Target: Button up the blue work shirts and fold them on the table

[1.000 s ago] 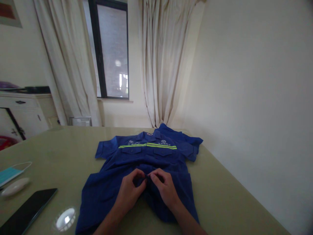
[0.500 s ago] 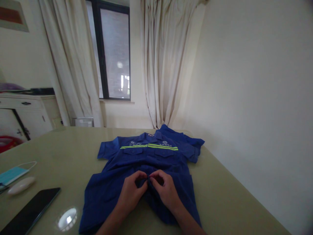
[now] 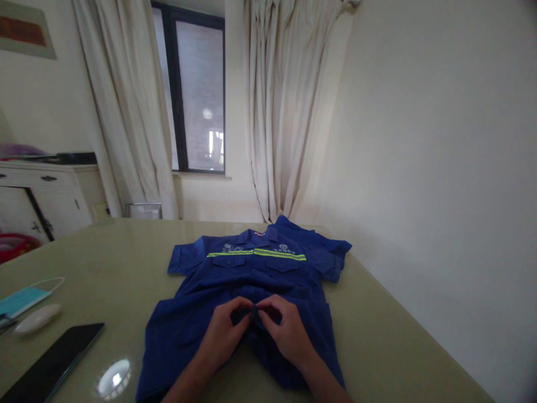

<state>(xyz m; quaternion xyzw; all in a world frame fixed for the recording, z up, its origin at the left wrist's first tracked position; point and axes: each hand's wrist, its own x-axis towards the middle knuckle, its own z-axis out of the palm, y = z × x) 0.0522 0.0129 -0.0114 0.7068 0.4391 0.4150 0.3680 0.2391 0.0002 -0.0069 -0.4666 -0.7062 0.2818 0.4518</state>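
A blue short-sleeved work shirt [image 3: 235, 280] with yellow-green reflective stripes lies spread on the table [image 3: 121, 263], its collar toward the window. At the lower front, my left hand [image 3: 224, 327] pinches the shirt's front edge between thumb and fingers. Right beside it, my right hand [image 3: 287, 327] pinches the same edge, and the fingertips of both hands nearly meet. The cloth between them is bunched up a little. Whatever small part lies under the fingertips is hidden.
More folded blue cloth [image 3: 310, 235] lies behind the shirt's right shoulder. On the left are a black phone [image 3: 54, 361], a white oval object [image 3: 37, 319] and a light-blue face mask [image 3: 25, 299]. A round bright light reflection shows on the tabletop. A wall runs along the right.
Both hands stay at the same spot on the shirt's front edge, with only slight finger shifts. The view has tilted very slightly.
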